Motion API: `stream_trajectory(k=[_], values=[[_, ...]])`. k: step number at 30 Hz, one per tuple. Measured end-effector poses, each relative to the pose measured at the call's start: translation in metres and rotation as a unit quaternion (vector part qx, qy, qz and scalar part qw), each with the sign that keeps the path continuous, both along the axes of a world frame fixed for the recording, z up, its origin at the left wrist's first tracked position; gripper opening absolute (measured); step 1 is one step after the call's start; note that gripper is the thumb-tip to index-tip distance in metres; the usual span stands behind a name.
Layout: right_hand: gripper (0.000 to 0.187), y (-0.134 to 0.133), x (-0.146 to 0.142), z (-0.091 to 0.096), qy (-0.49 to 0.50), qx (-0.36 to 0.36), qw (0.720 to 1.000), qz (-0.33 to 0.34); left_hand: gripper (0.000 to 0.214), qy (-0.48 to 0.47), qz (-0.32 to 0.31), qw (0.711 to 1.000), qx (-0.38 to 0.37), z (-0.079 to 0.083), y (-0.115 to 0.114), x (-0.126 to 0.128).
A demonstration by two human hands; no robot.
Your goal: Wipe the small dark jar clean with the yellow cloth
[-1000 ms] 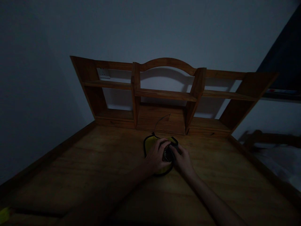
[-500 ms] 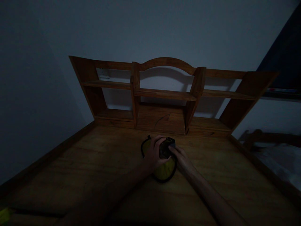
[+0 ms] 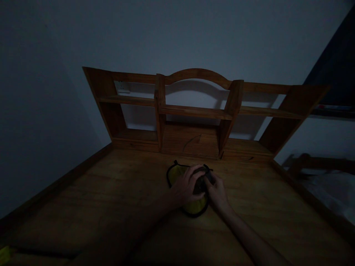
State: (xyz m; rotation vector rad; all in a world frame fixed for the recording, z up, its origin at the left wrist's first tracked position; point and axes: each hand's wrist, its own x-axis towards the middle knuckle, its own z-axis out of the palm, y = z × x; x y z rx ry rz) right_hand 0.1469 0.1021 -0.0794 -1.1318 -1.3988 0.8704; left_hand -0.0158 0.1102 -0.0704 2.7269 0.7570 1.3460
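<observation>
A small dark, boxy object [image 3: 199, 186] is between my hands, just over a yellow cloth with black edging [image 3: 194, 208] that lies on the wooden desk [image 3: 124, 184]. My left hand [image 3: 186, 186] wraps round the dark object from the left, fingers over its top and thumb below. From the right, my right hand [image 3: 217, 188] pinches its near right side with thumb and forefinger. The dim light hides what kind of object it is. Both hands cover part of the cloth's middle.
At the back of the desk stands a wooden shelf unit [image 3: 194, 111] against the wall. A wall socket [image 3: 122, 88] shows through its left bay. Something yellow [image 3: 4, 255] lies at the lower left corner. Raised edges run along the desk's left and right sides.
The dark object has tilted and moved slightly right and down, closer to the cloth. My left hand has slid right with it, and my right hand's fingers have curled more around its side.
</observation>
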Motion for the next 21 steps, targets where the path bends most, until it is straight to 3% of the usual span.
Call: stream_trajectory(k=[6, 10, 13, 21], values=[[0.031, 0.005, 0.002, -0.005, 0.061, -0.036, 0.996, -0.053, 0.082, -0.020, 0.019, 0.999, -0.038, -0.002, -0.003, -0.001], [0.035, 0.012, -0.001, -0.013, 0.158, -0.062, 0.986, 0.000, 0.084, -0.008, 0.050, 0.997, -0.060, -0.003, -0.002, -0.002], [0.038, 0.014, -0.003, -0.015, 0.196, -0.074, 0.977, 0.024, 0.081, -0.051, 0.049, 0.996, -0.061, -0.005, 0.003, -0.001], [0.046, 0.009, 0.004, 0.004, 0.315, -0.150, 0.920, 0.177, 0.082, -0.160, 0.037, 0.984, -0.063, -0.010, 0.009, 0.004]])
